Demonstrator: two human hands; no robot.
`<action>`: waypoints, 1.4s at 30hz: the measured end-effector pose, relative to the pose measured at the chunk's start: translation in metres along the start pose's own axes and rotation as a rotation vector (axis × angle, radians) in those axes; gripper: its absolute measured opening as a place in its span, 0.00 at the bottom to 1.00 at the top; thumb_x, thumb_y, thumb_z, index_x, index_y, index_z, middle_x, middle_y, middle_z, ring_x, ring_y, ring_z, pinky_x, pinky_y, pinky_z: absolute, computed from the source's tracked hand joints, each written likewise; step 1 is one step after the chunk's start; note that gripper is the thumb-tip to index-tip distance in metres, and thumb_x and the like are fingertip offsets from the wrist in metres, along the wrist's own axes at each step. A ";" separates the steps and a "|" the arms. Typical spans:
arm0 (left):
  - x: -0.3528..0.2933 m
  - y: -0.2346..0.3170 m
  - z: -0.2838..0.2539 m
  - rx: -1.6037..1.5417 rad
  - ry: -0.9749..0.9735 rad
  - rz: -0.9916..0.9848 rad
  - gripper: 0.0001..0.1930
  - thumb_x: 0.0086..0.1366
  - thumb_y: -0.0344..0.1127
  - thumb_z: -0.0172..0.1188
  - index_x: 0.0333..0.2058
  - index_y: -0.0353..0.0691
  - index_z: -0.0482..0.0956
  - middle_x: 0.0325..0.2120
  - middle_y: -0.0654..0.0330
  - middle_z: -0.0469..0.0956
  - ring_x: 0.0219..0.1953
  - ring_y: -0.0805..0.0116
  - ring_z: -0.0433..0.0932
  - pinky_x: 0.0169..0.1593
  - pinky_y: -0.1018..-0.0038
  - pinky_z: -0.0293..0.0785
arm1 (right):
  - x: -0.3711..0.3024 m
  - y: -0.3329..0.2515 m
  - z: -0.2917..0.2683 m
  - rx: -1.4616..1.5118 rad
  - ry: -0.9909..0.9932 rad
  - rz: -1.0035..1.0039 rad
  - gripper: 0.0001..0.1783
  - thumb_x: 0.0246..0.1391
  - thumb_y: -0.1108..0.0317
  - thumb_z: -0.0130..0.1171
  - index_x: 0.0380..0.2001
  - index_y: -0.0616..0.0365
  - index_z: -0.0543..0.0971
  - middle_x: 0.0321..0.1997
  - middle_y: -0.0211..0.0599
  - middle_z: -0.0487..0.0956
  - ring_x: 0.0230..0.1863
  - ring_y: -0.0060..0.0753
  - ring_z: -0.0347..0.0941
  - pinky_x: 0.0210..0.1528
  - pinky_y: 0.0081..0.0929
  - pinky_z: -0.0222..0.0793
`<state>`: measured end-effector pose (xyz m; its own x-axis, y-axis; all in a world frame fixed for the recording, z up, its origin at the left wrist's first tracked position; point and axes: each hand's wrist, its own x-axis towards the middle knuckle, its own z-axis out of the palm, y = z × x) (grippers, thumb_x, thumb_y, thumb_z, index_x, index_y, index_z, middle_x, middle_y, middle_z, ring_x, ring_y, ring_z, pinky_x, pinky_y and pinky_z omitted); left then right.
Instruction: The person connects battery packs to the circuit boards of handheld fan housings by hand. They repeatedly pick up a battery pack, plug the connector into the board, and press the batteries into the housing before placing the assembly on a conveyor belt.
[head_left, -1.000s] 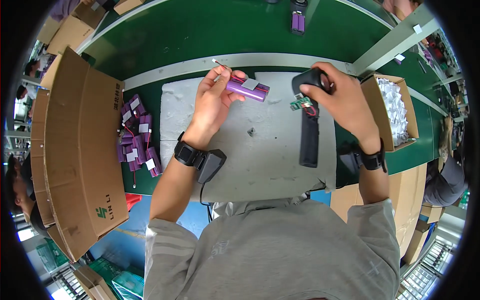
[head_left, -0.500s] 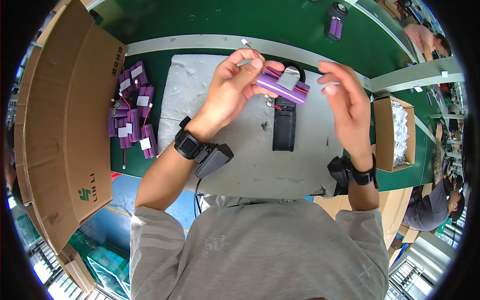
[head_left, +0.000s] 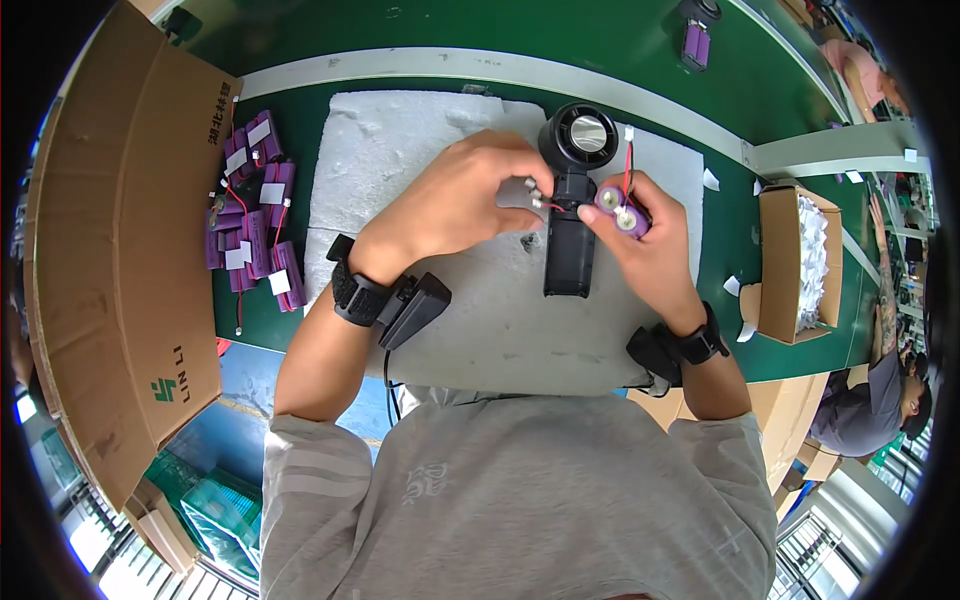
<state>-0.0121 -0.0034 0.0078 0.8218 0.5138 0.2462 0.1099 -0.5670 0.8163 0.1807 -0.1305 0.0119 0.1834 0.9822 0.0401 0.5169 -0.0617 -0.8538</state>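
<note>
A black handheld fan (head_left: pixel 568 250) with a round head lies on the white foam board (head_left: pixel 450 320), head away from me. Small white connectors (head_left: pixel 536 193) on short wires stick out at the left of its neck. My left hand (head_left: pixel 460 195) is beside the neck, thumb and forefinger apart around these connectors; its other fingers are partly hidden. Just right of the neck, my right hand (head_left: pixel 655 245) grips a purple battery pack (head_left: pixel 630 222), cell ends showing. A red and black lead rises from the pack to a white plug (head_left: pixel 629 133).
Several purple battery packs (head_left: pixel 255 240) with white labels are piled at the left, beside a tall cardboard box (head_left: pixel 130 250). At the right stands a small carton (head_left: pixel 780 265) full of white pieces. Another fan with purple cells (head_left: pixel 696 45) lies at the far right. Co-workers (head_left: pixel 860 410) are beyond.
The battery pack has passed from my left hand to my right and come down beside the fan's neck. My left hand has moved down to the connectors. The right hand has closed.
</note>
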 end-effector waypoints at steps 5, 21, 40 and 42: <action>-0.001 -0.001 0.006 -0.051 -0.099 0.021 0.13 0.50 0.22 0.68 0.36 0.39 0.80 0.32 0.57 0.79 0.37 0.55 0.78 0.40 0.67 0.74 | 0.000 0.008 0.017 0.040 0.016 -0.291 0.11 0.48 0.78 0.67 0.35 0.64 0.77 0.33 0.33 0.80 0.33 0.23 0.76 0.37 0.21 0.72; -0.002 0.001 0.011 -0.068 -0.110 0.011 0.15 0.50 0.19 0.63 0.38 0.39 0.79 0.32 0.55 0.80 0.36 0.52 0.79 0.38 0.66 0.74 | -0.003 0.002 0.017 -0.206 0.014 -0.311 0.13 0.39 0.83 0.66 0.31 0.59 0.80 0.29 0.37 0.77 0.28 0.32 0.76 0.30 0.24 0.70; -0.006 0.007 0.004 -0.210 -0.165 -0.092 0.14 0.50 0.16 0.56 0.35 0.35 0.79 0.29 0.57 0.77 0.30 0.62 0.77 0.36 0.72 0.74 | -0.001 0.001 0.018 -0.294 -0.012 -0.466 0.14 0.37 0.80 0.68 0.29 0.56 0.78 0.28 0.33 0.80 0.29 0.37 0.73 0.30 0.29 0.69; -0.007 0.008 0.007 -0.297 -0.157 -0.029 0.17 0.48 0.11 0.53 0.36 0.35 0.78 0.32 0.62 0.75 0.30 0.71 0.74 0.37 0.78 0.74 | 0.000 0.001 0.017 -0.263 -0.015 -0.461 0.14 0.37 0.79 0.69 0.30 0.56 0.78 0.27 0.33 0.80 0.29 0.36 0.73 0.30 0.28 0.69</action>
<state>-0.0126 -0.0162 0.0090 0.8992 0.4086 0.1563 -0.0143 -0.3296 0.9440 0.1670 -0.1280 0.0018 -0.1231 0.9204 0.3711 0.7339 0.3361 -0.5902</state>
